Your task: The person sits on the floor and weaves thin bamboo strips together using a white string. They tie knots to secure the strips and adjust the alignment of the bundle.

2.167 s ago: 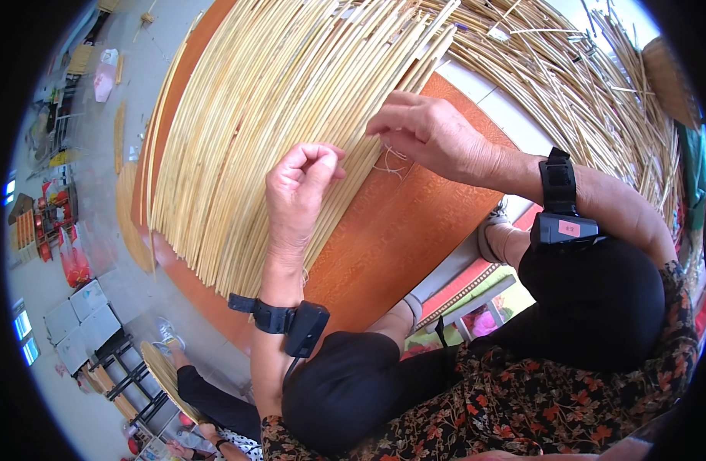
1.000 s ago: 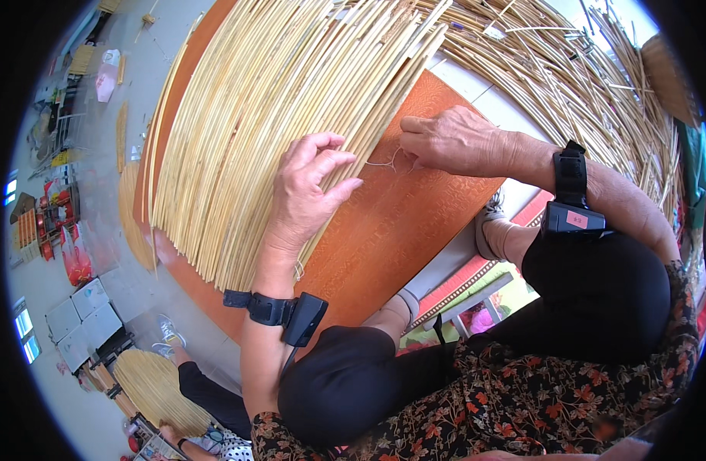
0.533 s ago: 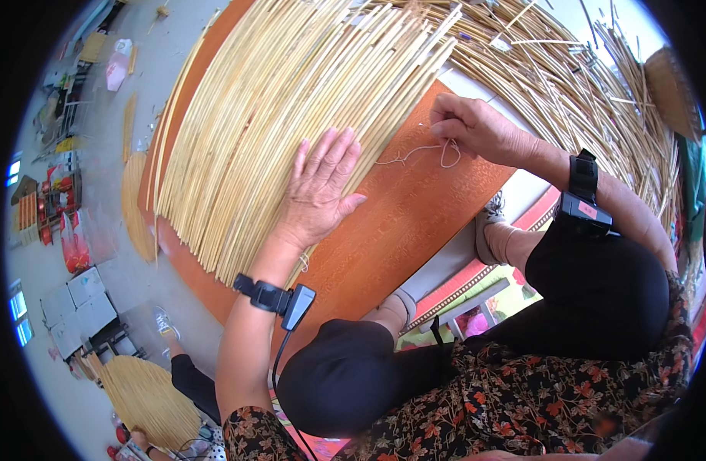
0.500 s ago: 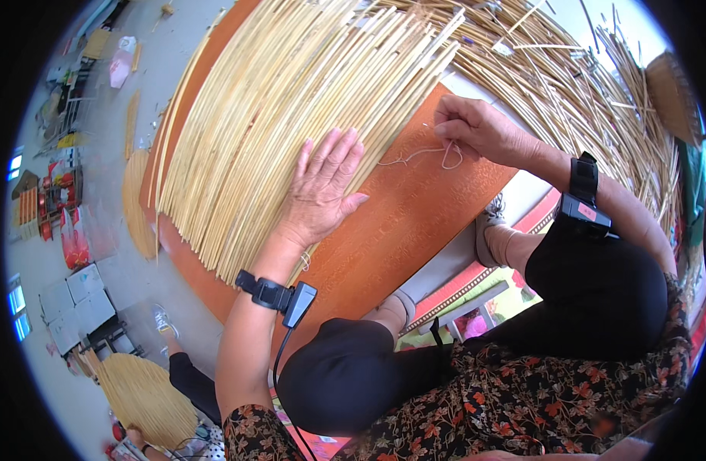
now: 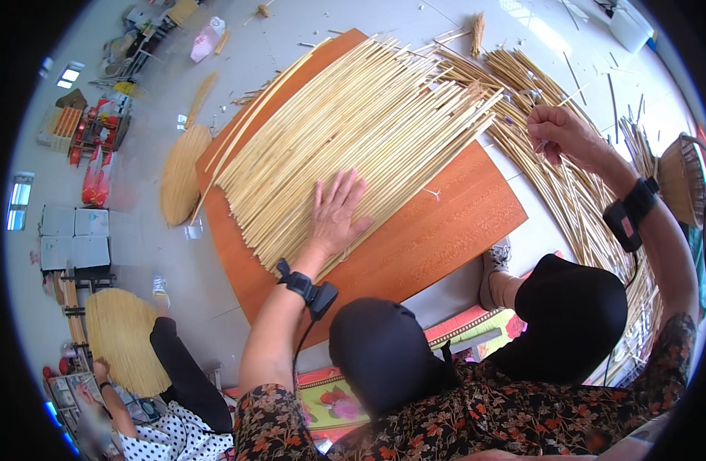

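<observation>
Lying flat with its fingers spread, my left hand (image 5: pixel 336 215) presses on a mat of pale straw stalks (image 5: pixel 345 123) laid side by side. The mat rests on an orange-brown wooden board (image 5: pixel 422 238). Off the board's right end, my right hand (image 5: pixel 564 137) is raised above loose stalks, thumb and fingers pinched together. A light bit of string (image 5: pixel 543 143) shows faintly at its fingertips; the rest of its run is too fine to follow. A short white thread end (image 5: pixel 434 194) sticks out by the mat's near edge.
Loose stalks (image 5: pixel 533 154) cover the floor at the right, near a wicker basket (image 5: pixel 682 180). An oval straw mat (image 5: pixel 185 173) lies left of the board. At the lower left another person (image 5: pixel 180 430) handles a round straw mat (image 5: pixel 122 338). My knees are close to the board.
My right hand has pulled away to the right and up; the slack, looped string no longer shows. My left hand stays flat on the stalks. The view has shifted, showing more floor.
</observation>
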Demonstrator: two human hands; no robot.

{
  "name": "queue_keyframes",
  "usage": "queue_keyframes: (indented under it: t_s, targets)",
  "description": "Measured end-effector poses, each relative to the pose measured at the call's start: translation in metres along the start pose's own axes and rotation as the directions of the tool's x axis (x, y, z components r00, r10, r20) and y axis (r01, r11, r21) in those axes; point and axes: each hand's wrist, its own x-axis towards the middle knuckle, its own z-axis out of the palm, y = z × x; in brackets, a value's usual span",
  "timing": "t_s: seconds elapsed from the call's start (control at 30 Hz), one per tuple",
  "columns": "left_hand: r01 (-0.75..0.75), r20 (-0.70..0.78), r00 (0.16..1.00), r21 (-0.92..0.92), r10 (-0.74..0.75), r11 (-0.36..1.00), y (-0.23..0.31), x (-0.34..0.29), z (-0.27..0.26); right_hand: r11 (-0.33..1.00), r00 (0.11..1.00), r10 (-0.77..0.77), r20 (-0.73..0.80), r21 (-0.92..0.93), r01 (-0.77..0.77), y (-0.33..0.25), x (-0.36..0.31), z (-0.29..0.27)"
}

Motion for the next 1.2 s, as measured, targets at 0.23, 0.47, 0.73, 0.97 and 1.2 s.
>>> queue_keyframes:
  t_s: [0.23, 0.47, 0.73, 0.97, 1.2]
  targets:
    - [0.323, -0.077, 0.943, -0.022, -0.324, 0.946, 0.036, 0.003, 0.017, 0.997, 0.984, -0.042, 0.171, -0.058, 0.053, -0.119, -0.070, 0.102]
    - [0.384, 0.132, 0.920, -0.113, -0.369, 0.917, 0.026, -0.001, -0.019, 0.948, 0.952, -0.163, 0.261, -0.225, 0.224, -0.135, -0.118, 0.152]
    - [0.407, 0.055, 0.913, -0.062, -0.405, 0.911, 0.042, -0.041, 0.011, 0.613, 0.781, -0.549, 0.298, -0.492, 0.618, -0.098, -0.108, 0.146]
    - [0.424, 0.220, 0.901, -0.253, -0.375, 0.870, 0.031, -0.072, -0.029, 0.517, 0.723, -0.574, 0.385, -0.514, 0.685, -0.079, -0.081, 0.158]
    - [0.405, 0.223, 0.907, -0.224, -0.358, 0.887, 0.023, -0.171, -0.084, 0.458, 0.661, -0.641, 0.390, -0.497, 0.737, -0.100, -0.081, 0.184]
